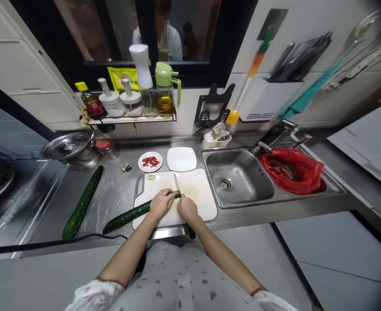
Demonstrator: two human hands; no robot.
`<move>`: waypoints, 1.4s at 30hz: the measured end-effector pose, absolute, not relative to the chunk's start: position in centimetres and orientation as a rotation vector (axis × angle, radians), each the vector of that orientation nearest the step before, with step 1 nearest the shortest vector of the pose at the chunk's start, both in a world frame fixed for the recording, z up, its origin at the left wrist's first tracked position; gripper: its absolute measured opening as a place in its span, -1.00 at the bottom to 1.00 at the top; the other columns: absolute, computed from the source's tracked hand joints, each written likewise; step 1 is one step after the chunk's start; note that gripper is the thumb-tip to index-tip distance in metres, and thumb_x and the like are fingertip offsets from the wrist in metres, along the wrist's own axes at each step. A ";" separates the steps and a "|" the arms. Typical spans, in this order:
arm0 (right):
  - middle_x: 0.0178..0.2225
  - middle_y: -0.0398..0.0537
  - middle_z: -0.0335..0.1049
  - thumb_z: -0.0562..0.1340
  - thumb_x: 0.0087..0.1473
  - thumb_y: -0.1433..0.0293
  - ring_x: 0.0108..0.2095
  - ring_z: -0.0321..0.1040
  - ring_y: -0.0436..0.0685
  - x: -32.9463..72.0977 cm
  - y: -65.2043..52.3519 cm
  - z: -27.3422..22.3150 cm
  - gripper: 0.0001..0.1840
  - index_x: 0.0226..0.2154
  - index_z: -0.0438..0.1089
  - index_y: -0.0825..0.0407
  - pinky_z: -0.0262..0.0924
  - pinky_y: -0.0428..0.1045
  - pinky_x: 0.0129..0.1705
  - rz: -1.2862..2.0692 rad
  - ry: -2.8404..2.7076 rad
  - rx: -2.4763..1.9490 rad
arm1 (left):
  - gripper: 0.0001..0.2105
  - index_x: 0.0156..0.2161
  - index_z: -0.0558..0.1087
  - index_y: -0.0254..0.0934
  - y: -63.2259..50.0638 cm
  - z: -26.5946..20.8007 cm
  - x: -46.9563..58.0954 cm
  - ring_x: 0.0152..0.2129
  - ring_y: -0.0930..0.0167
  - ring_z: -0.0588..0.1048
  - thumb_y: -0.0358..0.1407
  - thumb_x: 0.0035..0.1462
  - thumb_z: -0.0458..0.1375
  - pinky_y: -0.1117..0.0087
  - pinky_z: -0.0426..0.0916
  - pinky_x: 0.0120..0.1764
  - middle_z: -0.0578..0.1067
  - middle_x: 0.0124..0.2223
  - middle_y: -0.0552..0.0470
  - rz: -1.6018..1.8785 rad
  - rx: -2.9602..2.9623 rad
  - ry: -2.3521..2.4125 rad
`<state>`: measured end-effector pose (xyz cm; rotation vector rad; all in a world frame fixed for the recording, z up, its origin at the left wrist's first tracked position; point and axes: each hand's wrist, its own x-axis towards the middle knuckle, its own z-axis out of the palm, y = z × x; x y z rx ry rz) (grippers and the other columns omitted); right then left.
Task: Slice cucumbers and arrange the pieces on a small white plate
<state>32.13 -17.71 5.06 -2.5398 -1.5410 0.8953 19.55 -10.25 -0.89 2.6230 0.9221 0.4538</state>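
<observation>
A long cucumber (128, 218) lies across the white cutting board (201, 211), its far end reaching past the board's left edge. My left hand (162, 203) is closed over it near the cut end. My right hand (187, 208) grips a kitchen knife (176, 181); the blade points away from me beside the cucumber's tip, and the black handle shows below my fist. Two pale cucumber slices (150, 177) rest at the board's upper left corner. On the counter to the left lies a second whole cucumber (83, 203).
Behind the board stand a small plate of chopped red pieces (150, 162) and a white square plate (181, 159). Cucumber scraps (126, 167) lie beside them. A sink (242, 177) is on the right, with a red plastic bag (294, 170) beyond. A steel pot (73, 149) stands left.
</observation>
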 end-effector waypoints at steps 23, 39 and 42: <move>-0.17 0.23 0.44 -0.05 0.16 0.51 -0.08 0.39 0.19 31.8 -18.7 4.9 -0.64 -0.02 0.25 0.19 0.17 -0.01 -0.15 0.933 -1.540 -2.581 | -0.70 0.05 0.42 0.02 -10.4 -0.5 19.6 -0.17 0.40 0.36 -0.27 0.25 0.01 0.41 0.33 -0.14 0.43 -0.11 0.04 0.430 2.612 0.937; -0.15 0.25 0.44 -0.05 0.16 0.50 -0.06 0.38 0.24 32.1 -17.7 4.6 -0.58 0.05 0.22 0.20 0.19 0.01 -0.15 0.936 -1.522 -2.551 | -0.68 0.08 0.40 0.03 -10.5 -0.2 19.7 -0.16 0.40 0.36 -0.27 0.25 0.01 0.41 0.33 -0.13 0.43 -0.09 0.03 0.393 2.599 0.948; -0.15 0.25 0.44 -0.06 0.17 0.50 -0.06 0.38 0.23 32.0 -17.9 4.4 -0.60 0.04 0.23 0.20 0.19 0.01 -0.15 0.925 -1.519 -2.554 | -0.68 0.08 0.40 0.02 -10.4 -0.1 19.6 -0.16 0.40 0.36 -0.27 0.25 0.01 0.41 0.33 -0.12 0.43 -0.09 0.03 0.395 2.595 0.948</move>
